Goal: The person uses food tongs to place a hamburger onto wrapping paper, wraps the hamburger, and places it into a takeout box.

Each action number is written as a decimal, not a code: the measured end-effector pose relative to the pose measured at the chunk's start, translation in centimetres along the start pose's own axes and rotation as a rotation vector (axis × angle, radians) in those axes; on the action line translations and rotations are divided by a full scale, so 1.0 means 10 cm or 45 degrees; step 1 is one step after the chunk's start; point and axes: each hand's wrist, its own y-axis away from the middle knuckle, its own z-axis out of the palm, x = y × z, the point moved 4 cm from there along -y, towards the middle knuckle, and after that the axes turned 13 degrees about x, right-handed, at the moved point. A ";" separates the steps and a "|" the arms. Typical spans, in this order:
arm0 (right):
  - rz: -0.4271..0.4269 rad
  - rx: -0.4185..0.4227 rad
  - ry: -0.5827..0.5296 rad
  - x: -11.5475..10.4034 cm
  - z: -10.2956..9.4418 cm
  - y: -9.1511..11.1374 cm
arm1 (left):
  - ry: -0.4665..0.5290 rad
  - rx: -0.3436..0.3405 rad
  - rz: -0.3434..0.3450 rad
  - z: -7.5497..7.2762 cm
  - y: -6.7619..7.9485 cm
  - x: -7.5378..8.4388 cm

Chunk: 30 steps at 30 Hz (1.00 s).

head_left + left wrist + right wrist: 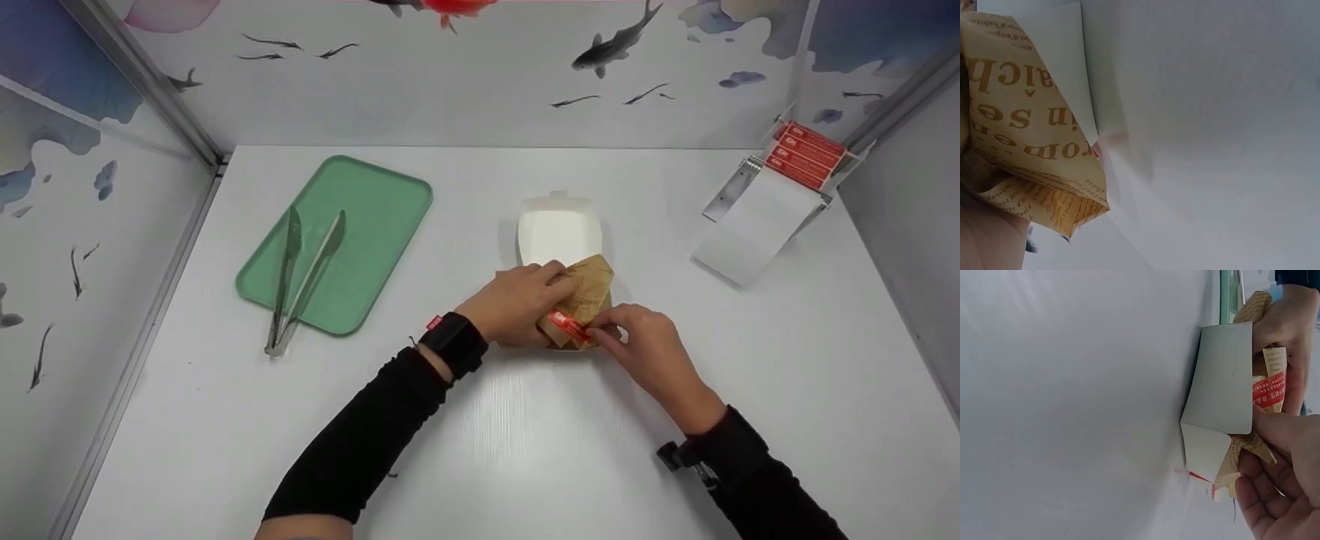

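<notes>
A bundle in brown printed wrapping paper [589, 289] sits in the near half of an opened white carton [559, 229]. My left hand [521, 300] grips the bundle from the left, its fingers bent over the paper. A red printed sticker [568, 325] lies across the near side of the wrap. At the sticker's right end, my right hand [646, 349] pinches it between thumb and forefinger. The right wrist view shows the sticker [1269, 391] beside the carton wall [1221, 379], and a loose paper corner under the right thumb. What the paper encloses is hidden.
On the left lies a green tray [375, 225] with metal tongs [289, 281] across it, their joined end past the near rim. A dispenser [769, 210] with a row of red stickers [806, 155] stands at the back right. Printed panels [450, 90] enclose the white table [465, 465].
</notes>
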 end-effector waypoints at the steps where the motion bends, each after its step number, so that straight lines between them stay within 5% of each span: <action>1: 0.014 -0.013 0.002 0.01 0.00 0.00 | 0.000 0.000 0.001 0.00 0.00 0.01; 10: 0.315 -0.086 0.097 0.16 -0.14 0.06 | 0.013 -0.003 -0.001 -0.01 -0.02 0.03; 16: 0.218 -0.089 0.031 0.08 -0.06 -0.05 | -0.005 0.018 0.017 -0.01 -0.01 0.03; 24: 0.245 -0.112 0.165 0.15 0.06 -0.15 | -0.022 0.063 0.077 -0.01 0.00 0.04; 30: 0.282 -0.157 0.150 0.18 0.11 -0.18 | 0.095 -0.021 0.012 -0.03 0.06 -0.02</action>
